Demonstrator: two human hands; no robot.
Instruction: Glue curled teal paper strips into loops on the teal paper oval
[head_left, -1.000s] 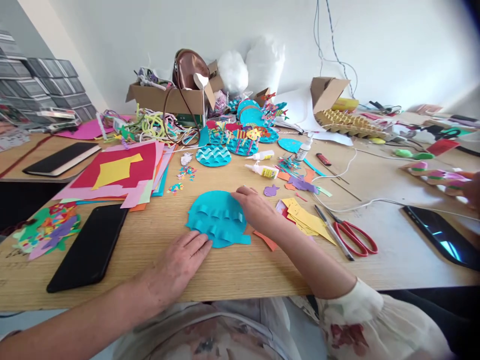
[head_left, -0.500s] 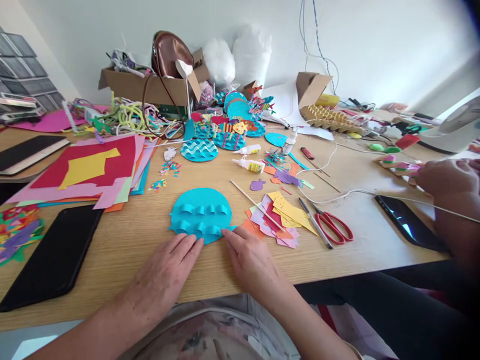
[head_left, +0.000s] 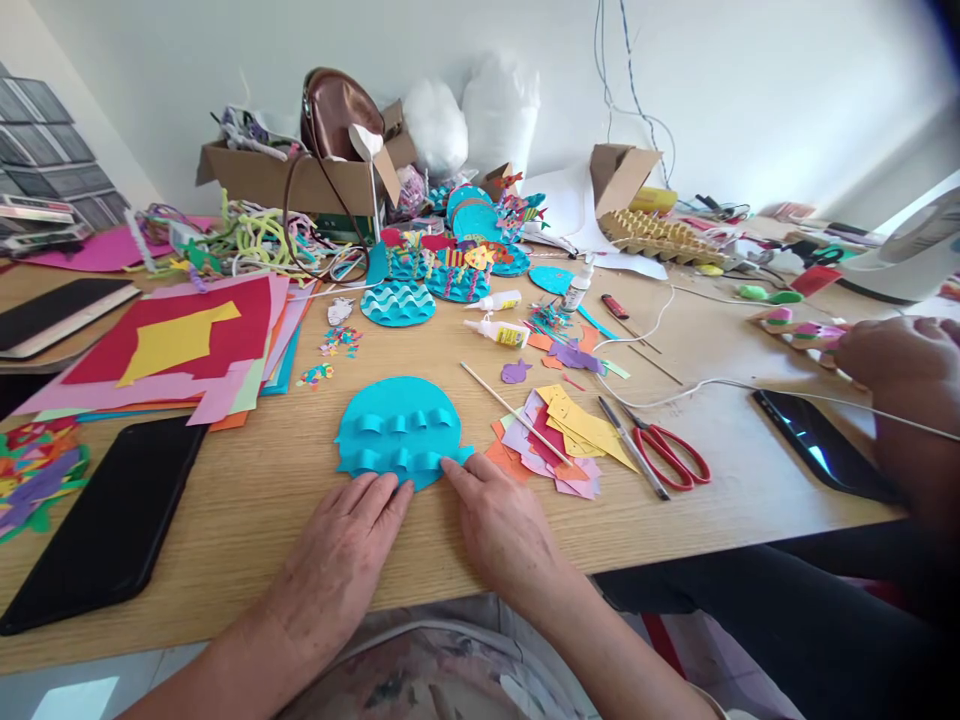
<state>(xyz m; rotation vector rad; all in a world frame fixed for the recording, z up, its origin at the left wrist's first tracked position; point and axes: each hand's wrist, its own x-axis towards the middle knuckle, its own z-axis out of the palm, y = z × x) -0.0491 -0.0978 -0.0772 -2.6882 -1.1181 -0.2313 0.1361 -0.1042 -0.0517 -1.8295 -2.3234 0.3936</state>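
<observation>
A round turquoise paper piece (head_left: 397, 398) lies on the wooden table, with two rows of looped paper waves across it. The fingertips of my left hand (head_left: 349, 540) press together on its lower edge. At its lower right, my right hand (head_left: 504, 515) pinches the end of a wavy turquoise strip (head_left: 465, 454) against the disc. My right thumb is partly hidden.
To the right are paper scraps (head_left: 589, 425), a wooden stick (head_left: 514, 410), a pen (head_left: 634, 447), red scissors (head_left: 667, 455) and a phone (head_left: 821, 445). Another person's hand (head_left: 896, 350) is at far right. Glue bottles (head_left: 499, 333) and finished turquoise pieces (head_left: 397, 303) stand behind; coloured sheets (head_left: 172, 335) lie left.
The turquoise disc and the strip under my fingers have shifted very slightly. My left fingertips have moved slightly down and right along the lower edge.
</observation>
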